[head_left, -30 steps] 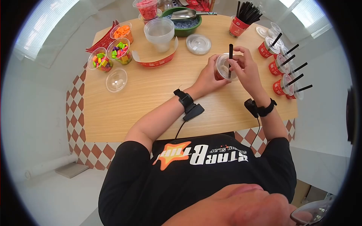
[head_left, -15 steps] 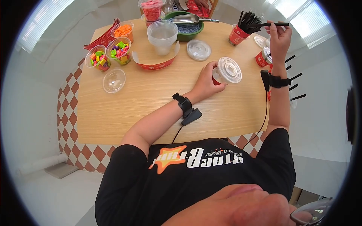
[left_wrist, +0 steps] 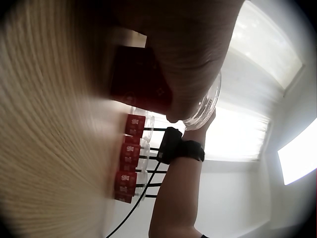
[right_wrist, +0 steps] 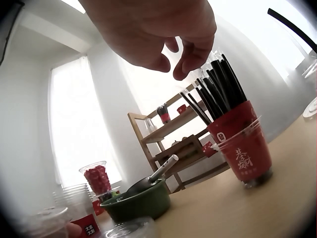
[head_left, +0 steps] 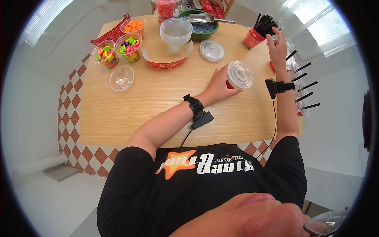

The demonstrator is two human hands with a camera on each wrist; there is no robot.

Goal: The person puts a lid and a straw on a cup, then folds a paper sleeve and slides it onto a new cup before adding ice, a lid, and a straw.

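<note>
My left hand (head_left: pixel 221 87) grips a red paper cup (left_wrist: pixel 138 82), fingers around its side. A clear round lid (head_left: pixel 240 74) sits on top of this cup, tilted towards the camera, with no straw in it. My right hand (head_left: pixel 277 49) hovers at the tops of a bunch of black straws (head_left: pixel 265 25), which stand in a red cup (right_wrist: pixel 245 151). In the right wrist view the right hand's fingers (right_wrist: pixel 190 57) are loosely bent above the straw tips, with nothing visible between them.
Lidded red cups with black straws (head_left: pixel 302 79) line the table's right side. A stack of clear cups (head_left: pixel 175 33), a flat lid (head_left: pixel 212 51) and a green bowl (head_left: pixel 202 36) with a metal scoop (head_left: pixel 203 18) stand behind. Cups of coloured pieces (head_left: pixel 129 47) and a dome lid (head_left: pixel 121 78) are left.
My right hand moved from the held cup out to the straws; the black straw it held earlier is no longer in its fingers. My left hand keeps the cup in nearly the same place.
</note>
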